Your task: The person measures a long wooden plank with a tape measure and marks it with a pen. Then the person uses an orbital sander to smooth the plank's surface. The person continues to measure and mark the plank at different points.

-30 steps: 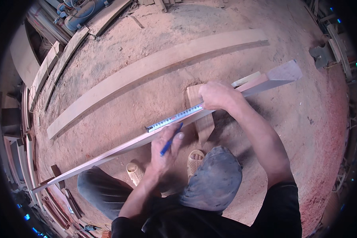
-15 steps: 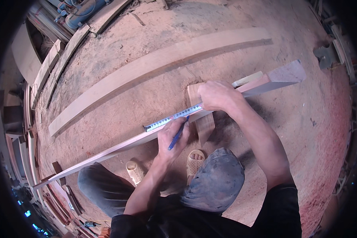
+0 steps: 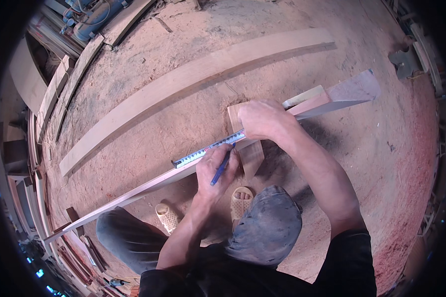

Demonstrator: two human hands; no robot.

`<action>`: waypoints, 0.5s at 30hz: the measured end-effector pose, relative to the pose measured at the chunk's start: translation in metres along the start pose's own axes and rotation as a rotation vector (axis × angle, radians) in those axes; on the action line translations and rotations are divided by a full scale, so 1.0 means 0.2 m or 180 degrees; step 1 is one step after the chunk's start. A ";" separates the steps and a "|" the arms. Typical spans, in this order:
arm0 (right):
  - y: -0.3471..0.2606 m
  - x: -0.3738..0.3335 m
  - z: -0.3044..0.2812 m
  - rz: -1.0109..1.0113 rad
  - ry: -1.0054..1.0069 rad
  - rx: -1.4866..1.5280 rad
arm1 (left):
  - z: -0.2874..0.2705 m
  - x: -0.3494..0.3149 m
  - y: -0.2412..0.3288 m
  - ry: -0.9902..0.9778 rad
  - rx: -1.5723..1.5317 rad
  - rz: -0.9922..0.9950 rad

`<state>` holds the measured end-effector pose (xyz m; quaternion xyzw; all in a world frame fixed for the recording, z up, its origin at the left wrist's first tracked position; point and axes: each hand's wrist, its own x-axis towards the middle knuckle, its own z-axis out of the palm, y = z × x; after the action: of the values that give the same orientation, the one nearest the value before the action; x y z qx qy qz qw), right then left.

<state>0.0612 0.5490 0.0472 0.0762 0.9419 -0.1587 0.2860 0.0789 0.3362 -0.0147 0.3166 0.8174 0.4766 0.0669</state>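
Observation:
A long narrow board (image 3: 134, 194) runs slantwise in front of my knees, its right part resting across a short wood block (image 3: 252, 161). Along its upper edge lies the extended blade of a tape measure (image 3: 189, 157), with the hooked end toward the left. My right hand (image 3: 266, 120) is closed around the blade's right end above the block; the tape's case is hidden in it. My left hand (image 3: 210, 166) grips a blue pen (image 3: 220, 170), its tip at the board's edge just below the blade. The left fingers rest against the board beside the tape.
A wide pale plank (image 3: 183, 84) lies on the dusty floor beyond. Under the board's right part sits another wood piece (image 3: 305, 96). Stacked timber (image 3: 74, 94) and a blue compressor (image 3: 91, 22) stand at the left. A dark metal object (image 3: 405, 63) is at the far right.
My right hand and the tape have shifted slightly left along the board. My left hand keeps its grip on the pen, nearly in place. The whole view has shifted a little.

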 end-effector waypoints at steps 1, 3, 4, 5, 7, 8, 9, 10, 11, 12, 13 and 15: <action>0.00 0.00 0.00 0.0008 -0.0010 -0.0005 | 0.00 0.00 0.00 -0.0059 0.0023 -0.0017; 0.00 0.01 0.01 0.0035 -0.0013 0.0000 | -0.01 -0.01 0.00 -0.0198 0.0067 -0.0104; 0.00 0.01 0.01 0.0053 -0.0004 0.0009 | -0.01 -0.01 0.00 -0.0132 0.0054 -0.0072; 0.00 0.00 0.01 0.0061 0.0013 0.0037 | -0.01 -0.01 0.00 -0.0066 0.0041 -0.0040; 0.00 0.00 0.01 0.0058 0.0017 0.0038 | -0.01 -0.01 -0.01 0.0001 0.0020 -0.0030; 0.00 0.00 0.01 0.0054 0.0020 0.0061 | 0.00 -0.01 -0.01 0.0001 0.0010 -0.0053; 0.00 0.00 0.01 0.0040 0.0016 0.0030 | 0.00 -0.01 -0.01 0.0002 0.0002 -0.0077; 0.00 0.00 0.01 0.0027 0.0009 0.0013 | -0.01 -0.01 -0.01 -0.0021 0.0039 -0.0085; 0.00 0.00 0.00 0.0017 0.0004 0.0002 | -0.01 -0.01 -0.01 -0.0043 0.0075 -0.0092; 0.00 0.00 0.00 0.0019 0.0002 0.0012 | -0.01 -0.01 -0.01 -0.0046 0.0091 -0.0111; 0.00 0.00 0.00 0.0025 0.0001 0.0028 | -0.01 -0.01 -0.01 -0.0047 0.0120 -0.0055; 0.00 0.00 0.00 0.0047 -0.0018 0.0053 | -0.01 -0.01 -0.01 -0.0010 0.0135 0.0001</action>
<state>0.0606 0.5487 0.0477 0.0851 0.9391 -0.1646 0.2892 0.0784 0.3330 -0.0167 0.3189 0.8271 0.4587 0.0614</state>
